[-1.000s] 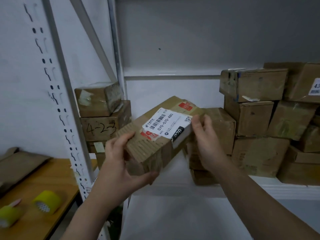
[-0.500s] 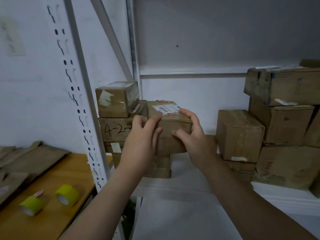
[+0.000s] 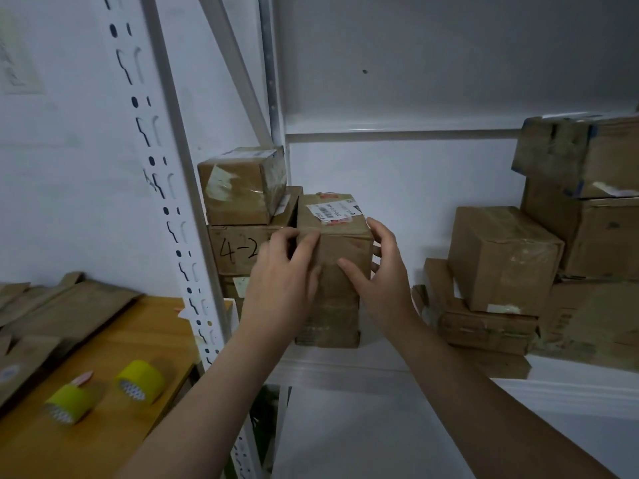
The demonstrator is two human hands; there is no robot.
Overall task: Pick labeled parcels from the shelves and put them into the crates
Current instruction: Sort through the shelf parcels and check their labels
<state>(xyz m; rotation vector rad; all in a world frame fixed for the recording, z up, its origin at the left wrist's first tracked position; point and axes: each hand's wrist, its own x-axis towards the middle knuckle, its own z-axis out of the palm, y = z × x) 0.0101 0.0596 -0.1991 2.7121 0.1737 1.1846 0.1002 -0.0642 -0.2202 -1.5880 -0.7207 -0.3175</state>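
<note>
So a second ago both hands had this parcel up in the air, tilted so the label faced the camera, and now it's back on the shelf. The left hand (image 3: pixel 283 278) lies with fairly straight fingers against the front-left corner of the labeled parcel (image 3: pixel 333 236), touching more than gripping. The right hand (image 3: pixel 380 281) brackets the front-right corner, with the thumb on the front face and the fingers spread round the right side. It looks loose, but honestly I can't tell if it still has a hold. The parcel sits upright with its label (image 3: pixel 333 211) on top, stacked on another box (image 3: pixel 328 323) near the left end of the shelf (image 3: pixel 345 366), close to the front edge. It's pressed right beside the box marked 4-2 (image 3: pixel 238 250), which has a smaller box (image 3: pixel 242 188) on it. My read is the label got checked and this one was put back, so nothing is headed for a crate yet, and no crate is in view anyway. More boxes (image 3: pixel 501 257) pile up toward the shelf's right end. Past the upright post (image 3: pixel 173 202) on the left, the bench (image 3: pixel 114 340) holds two yellow tape rolls (image 3: pixel 140 382) near its front edge.
</note>
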